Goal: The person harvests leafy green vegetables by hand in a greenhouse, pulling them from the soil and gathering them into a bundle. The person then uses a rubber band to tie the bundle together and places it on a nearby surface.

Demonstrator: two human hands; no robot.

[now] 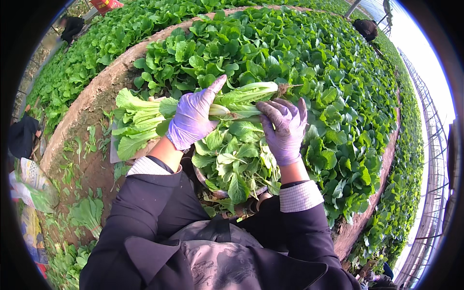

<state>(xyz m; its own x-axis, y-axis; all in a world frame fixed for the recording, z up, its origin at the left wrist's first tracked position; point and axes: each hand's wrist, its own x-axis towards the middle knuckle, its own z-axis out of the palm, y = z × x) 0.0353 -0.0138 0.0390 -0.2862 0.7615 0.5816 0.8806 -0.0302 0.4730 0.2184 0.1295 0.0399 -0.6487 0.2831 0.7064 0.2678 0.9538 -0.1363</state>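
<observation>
My left hand (pixel 195 112), in a dirty purple glove, is closed around the pale stem of a leafy green (pixel 219 109), thumb pointing up and away. My right hand (pixel 284 127), gloved alike and soiled at the fingertips, grips the stem of another leafy green (pixel 243 109) between thumb and fingers. Just beyond lies a leafy green with soil-covered roots (pixel 250 92), its root end pointing right. Below both hands, a round basin (pixel 200 176) between my legs holds loose leaves (pixel 237 159). Cut greens (pixel 139 121) are piled left of my left hand.
A dense bed of growing greens (pixel 261 47) spreads ahead and right. Bare soil (pixel 87 159) with scattered leaves runs along the left, where a tied bunch (pixel 88 214) and plastic sacks (pixel 36 185) lie. Other people (pixel 366 29) are at the far edges; a greenhouse frame (pixel 433 145) stands right.
</observation>
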